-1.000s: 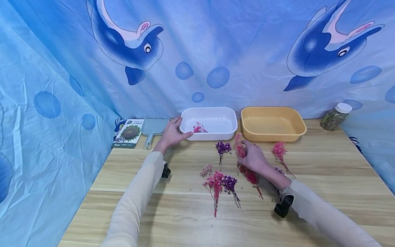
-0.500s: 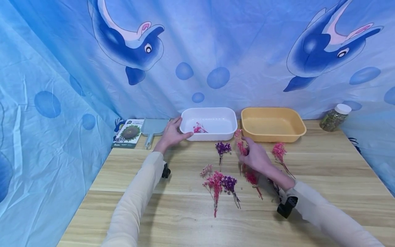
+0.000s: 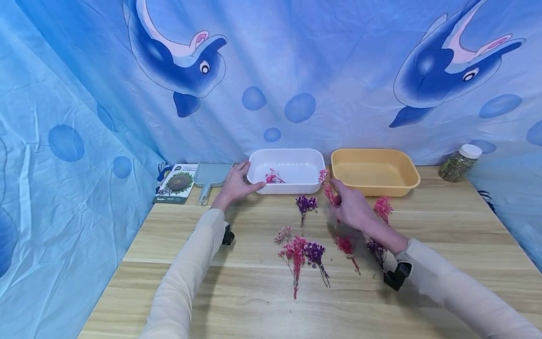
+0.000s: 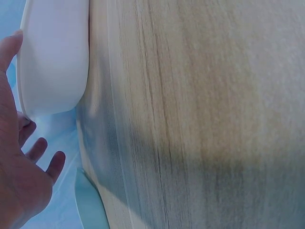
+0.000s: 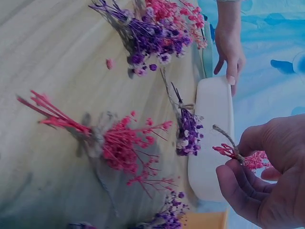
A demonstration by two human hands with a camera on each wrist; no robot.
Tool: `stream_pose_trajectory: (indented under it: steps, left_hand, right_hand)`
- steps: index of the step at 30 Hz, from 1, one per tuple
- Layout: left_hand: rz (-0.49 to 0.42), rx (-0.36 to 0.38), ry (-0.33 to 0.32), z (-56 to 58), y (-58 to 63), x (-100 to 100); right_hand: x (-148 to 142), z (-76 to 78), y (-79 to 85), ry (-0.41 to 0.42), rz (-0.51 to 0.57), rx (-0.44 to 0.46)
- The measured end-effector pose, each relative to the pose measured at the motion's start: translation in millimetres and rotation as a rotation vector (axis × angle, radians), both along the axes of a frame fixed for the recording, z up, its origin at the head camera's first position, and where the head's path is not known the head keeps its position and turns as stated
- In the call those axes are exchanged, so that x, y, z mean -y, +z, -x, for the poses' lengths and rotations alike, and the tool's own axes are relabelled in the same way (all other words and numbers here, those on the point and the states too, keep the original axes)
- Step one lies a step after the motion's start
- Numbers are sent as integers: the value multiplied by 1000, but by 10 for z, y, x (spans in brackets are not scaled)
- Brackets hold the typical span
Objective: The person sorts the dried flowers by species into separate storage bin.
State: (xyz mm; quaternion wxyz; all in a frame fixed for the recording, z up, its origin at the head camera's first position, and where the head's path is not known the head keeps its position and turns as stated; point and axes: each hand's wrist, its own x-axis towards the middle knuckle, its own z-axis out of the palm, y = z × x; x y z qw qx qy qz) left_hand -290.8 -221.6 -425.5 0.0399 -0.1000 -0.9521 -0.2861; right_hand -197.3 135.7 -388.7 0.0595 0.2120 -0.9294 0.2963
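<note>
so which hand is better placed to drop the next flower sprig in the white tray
Probably the right hand: it already pinches a pink sprig lifted beside the white tray, near its right corner. The left hand rests on the tray's left end and holds no flower.

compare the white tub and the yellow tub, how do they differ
The white tub holds a small pink sprig; the yellow tub shows nothing inside. The left hand rests on the white tub's corner, while no hand touches the yellow tub, though the right hand holds a pink flower sprig near the gap between them. The yellow tub looks somewhat wider. Both are shallow, rounded rectangles side by side at the back of the wooden table.
</note>
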Motion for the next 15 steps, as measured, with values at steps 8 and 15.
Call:
stream_pose_trajectory:
  steps: [8, 15]
  left_hand:
    - [-3, -4, -3, 2, 8, 0]
    - [-5, 2, 2, -11, 10, -8]
  right_hand:
    - [6, 138, 89, 132, 12, -49]
    - [23, 261, 188, 235, 19, -42]
